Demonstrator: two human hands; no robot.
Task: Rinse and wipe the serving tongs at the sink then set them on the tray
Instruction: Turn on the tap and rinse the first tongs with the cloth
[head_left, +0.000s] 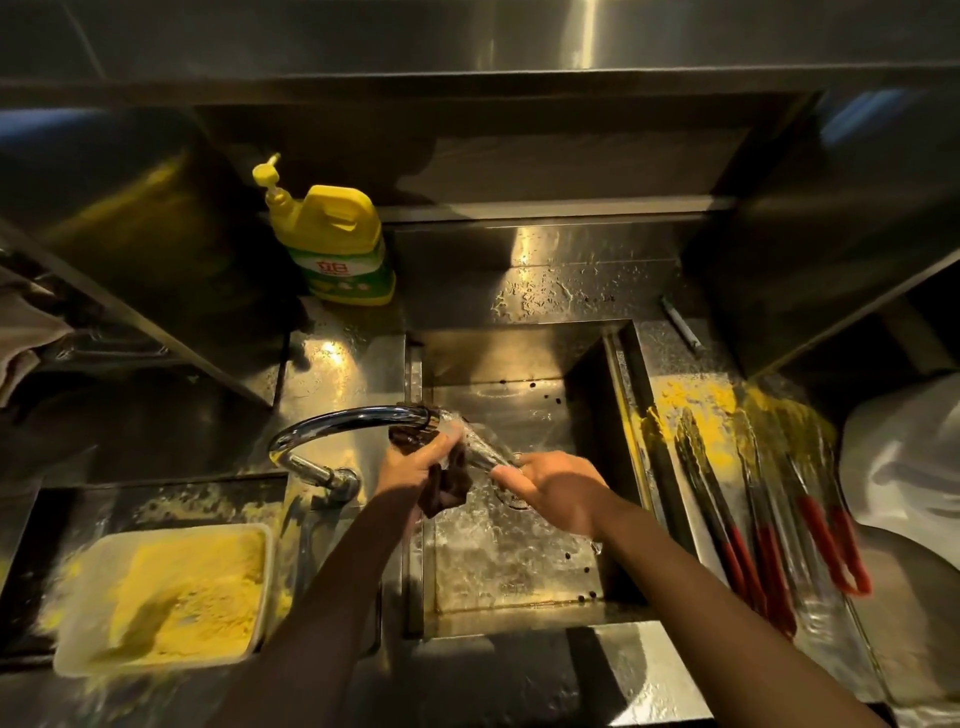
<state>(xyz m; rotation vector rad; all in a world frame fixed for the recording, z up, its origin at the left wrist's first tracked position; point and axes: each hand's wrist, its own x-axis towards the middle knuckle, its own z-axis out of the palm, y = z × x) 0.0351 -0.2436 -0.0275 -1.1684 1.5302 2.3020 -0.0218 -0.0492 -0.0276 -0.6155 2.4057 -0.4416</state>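
Observation:
Over the steel sink (618, 405), my left hand (415, 462) grips a dark brown cloth (447, 486) wrapped round the metal end of a pair of tongs (485, 452). My right hand (556, 488) holds the tongs' other end, which is hidden under my palm. Water runs over them from the curved chrome faucet (343, 421). To the right of the sink, three more tongs with red handles (748, 525) lie on a wet metal tray (826, 629) dusted with yellow powder.
A yellow dish-soap bottle (337, 244) stands behind the sink at the left. A plastic tub of yellow powder (171, 592) sits at the near left. White cloth or plastic (904, 457) lies at the far right. Steel shelves overhang both sides.

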